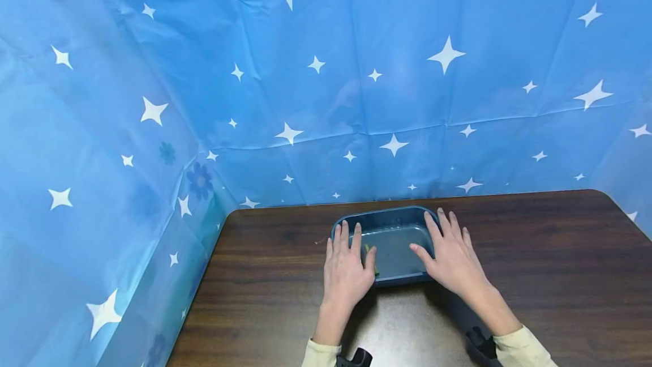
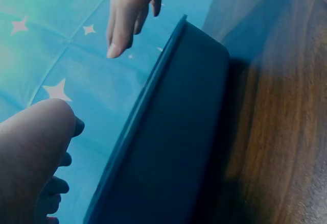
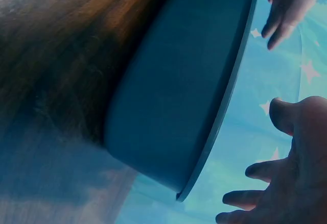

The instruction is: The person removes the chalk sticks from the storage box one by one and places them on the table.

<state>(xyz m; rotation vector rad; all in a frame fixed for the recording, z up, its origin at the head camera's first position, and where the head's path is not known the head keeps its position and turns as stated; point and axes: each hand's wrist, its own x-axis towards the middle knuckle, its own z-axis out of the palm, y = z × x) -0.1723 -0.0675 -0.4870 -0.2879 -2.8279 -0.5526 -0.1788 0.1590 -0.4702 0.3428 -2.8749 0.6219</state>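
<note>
A dark blue-grey rectangular basin point(image 1: 399, 248) with rounded corners sits on the table. Inside it, partly hidden behind my left thumb, lies a thin green strip point(image 1: 376, 271). My left hand point(image 1: 347, 276) hovers over the basin's left end, its fingers extended and pointing away from me. Over the right end is my right hand point(image 1: 455, 259), fingers spread and straight, thumb reaching inward above the basin. Both wrist views show the basin's outer wall point(image 2: 163, 122) from the side, with the hands above its rim. Neither hand holds anything.
The dark wood table point(image 1: 265, 287) extends to both sides of the basin. Blue cloth point(image 1: 346, 101) with white stars hangs behind the table and along its left side. A black wrist strap point(image 1: 354, 358) shows at the left cuff.
</note>
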